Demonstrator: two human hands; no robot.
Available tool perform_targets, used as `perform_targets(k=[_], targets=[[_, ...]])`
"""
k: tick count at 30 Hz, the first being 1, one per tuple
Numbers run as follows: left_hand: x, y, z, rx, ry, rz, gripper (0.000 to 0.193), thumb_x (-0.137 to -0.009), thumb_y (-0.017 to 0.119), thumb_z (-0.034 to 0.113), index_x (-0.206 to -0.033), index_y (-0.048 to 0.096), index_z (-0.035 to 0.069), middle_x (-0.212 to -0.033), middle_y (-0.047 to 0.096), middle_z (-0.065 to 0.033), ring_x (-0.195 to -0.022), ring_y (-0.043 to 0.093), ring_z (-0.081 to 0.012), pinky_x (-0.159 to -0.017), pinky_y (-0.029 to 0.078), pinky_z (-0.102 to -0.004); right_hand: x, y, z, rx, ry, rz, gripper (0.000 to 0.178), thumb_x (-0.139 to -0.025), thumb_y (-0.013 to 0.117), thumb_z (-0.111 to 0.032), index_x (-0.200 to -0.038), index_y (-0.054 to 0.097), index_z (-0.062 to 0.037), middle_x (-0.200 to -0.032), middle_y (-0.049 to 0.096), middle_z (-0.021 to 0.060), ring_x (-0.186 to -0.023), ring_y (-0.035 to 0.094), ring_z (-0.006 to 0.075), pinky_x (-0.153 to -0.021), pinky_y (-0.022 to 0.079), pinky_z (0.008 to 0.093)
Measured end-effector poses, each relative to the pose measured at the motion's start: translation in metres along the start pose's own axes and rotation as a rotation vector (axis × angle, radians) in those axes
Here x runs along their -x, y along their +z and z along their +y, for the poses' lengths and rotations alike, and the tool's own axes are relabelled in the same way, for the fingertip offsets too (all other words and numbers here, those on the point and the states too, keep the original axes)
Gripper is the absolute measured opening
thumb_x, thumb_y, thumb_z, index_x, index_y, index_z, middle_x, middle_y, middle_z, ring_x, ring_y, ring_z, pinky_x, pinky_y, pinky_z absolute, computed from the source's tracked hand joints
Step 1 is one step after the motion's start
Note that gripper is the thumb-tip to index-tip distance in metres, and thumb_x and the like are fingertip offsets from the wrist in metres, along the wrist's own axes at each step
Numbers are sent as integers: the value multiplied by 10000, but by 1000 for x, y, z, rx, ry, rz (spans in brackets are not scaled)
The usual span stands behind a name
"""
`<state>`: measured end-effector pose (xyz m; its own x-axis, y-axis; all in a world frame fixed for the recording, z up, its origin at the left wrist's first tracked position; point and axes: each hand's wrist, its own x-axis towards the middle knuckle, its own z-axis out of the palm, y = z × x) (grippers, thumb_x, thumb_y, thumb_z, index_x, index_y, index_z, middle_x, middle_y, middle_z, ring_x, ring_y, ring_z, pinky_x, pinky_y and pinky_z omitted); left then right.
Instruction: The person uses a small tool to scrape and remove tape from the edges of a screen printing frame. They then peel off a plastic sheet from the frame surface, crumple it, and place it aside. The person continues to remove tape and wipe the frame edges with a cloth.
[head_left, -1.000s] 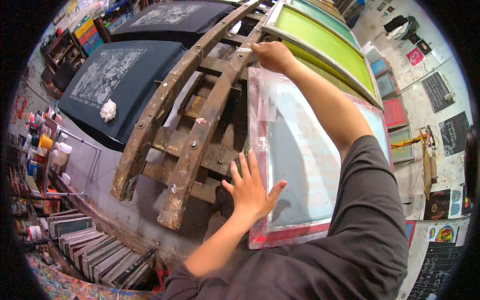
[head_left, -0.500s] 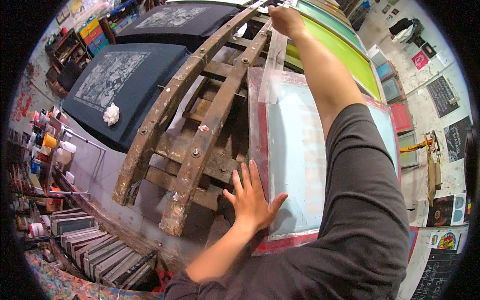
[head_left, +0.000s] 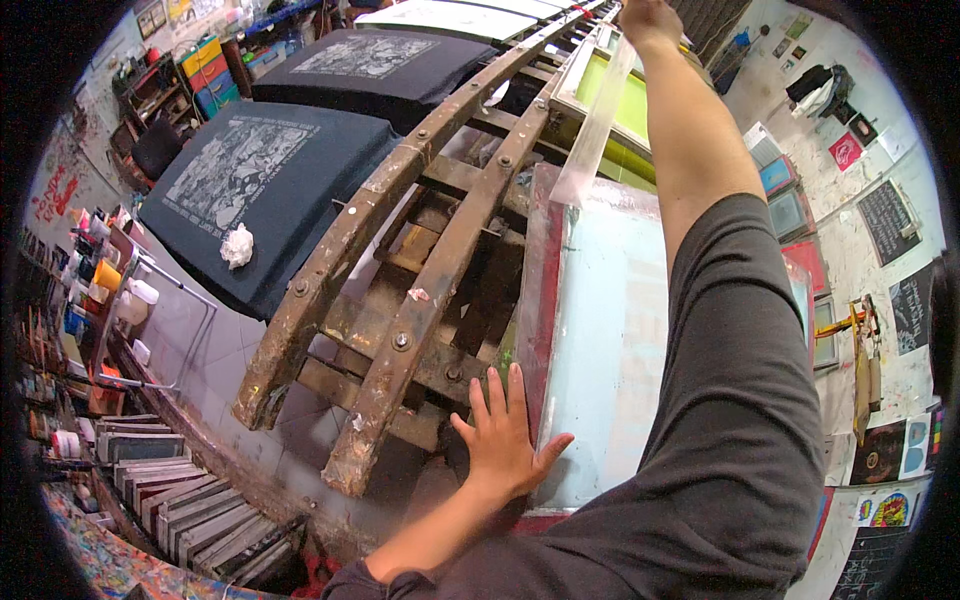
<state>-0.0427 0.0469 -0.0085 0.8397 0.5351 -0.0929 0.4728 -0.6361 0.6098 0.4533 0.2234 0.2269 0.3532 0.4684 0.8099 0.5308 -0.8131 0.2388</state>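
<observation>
A silk-screen frame [head_left: 535,330] with a pale blue mesh [head_left: 605,340] lies at the centre right, its left edge reddish and taped. My left hand [head_left: 505,435] rests flat over the near left edge of this frame, fingers spread and holding nothing. At the far end of my outstretched arm, my right hand [head_left: 652,22] is closed on a long strip of clear tape [head_left: 597,130]. The tape stretches from my fingers down to the frame's far left corner. My right sleeve covers much of the mesh's right side.
Paint-stained metal rails [head_left: 400,330] run alongside the frame. Left of them, dark printed shirts [head_left: 235,180] lie on boards, one bearing a crumpled white wad [head_left: 237,246]. Beyond the frame is a yellow-green screen [head_left: 625,100]. Stacked frames [head_left: 190,500] stand at lower left.
My right hand has moved farther away and to the right, and the tape strip now slants more to the right. My left hand stays spread on the frame's edge. The view has shifted slightly.
</observation>
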Motion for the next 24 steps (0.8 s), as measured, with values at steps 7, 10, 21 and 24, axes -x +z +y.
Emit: perform_targets(k=[7, 10, 21, 24], targets=[[1, 2, -3, -5, 26, 6, 1024, -723, 430, 732, -1418, 74, 69, -1398, 173, -285, -1266, 169, -492, -855, 167, -740, -11, -32, 32, -135, 337, -25, 278, -784, 506, -203, -998, 644, -89, -1046, 614, 192, -994, 591, 336, -811, 491, 414], [2, 3, -4, 3, 50, 30, 1019, -727, 428, 729, -1418, 76, 68, -1391, 176, -296, -1261, 172, -498, -853, 169, -739, -13, -28, 54, -197, 506, -19, 329, -768, 512, -238, -1008, 636, -51, -1061, 605, 209, -1005, 587, 341, -843, 482, 424], [-4, -7, 4, -36, -37, -71, 1025, -722, 394, 756, -1417, 75, 73, -1411, 135, -272, -1274, 149, -479, -870, 175, -735, -26, 40, 114, -459, 206, -457, 527, -770, 515, -517, -1020, 627, -67, -1012, 616, 202, -912, 613, 308, -796, 458, 392], [-5, -2, 10, -22, 51, -110, 1014, -731, 386, 750, -1417, 68, 76, -1414, 135, -264, -1277, 139, -475, -876, 172, -733, -28, 51, 175, 25, -73, -541, 411, -766, 612, -466, -935, 678, -97, -899, 639, 224, -944, 626, 247, -832, 487, 357]])
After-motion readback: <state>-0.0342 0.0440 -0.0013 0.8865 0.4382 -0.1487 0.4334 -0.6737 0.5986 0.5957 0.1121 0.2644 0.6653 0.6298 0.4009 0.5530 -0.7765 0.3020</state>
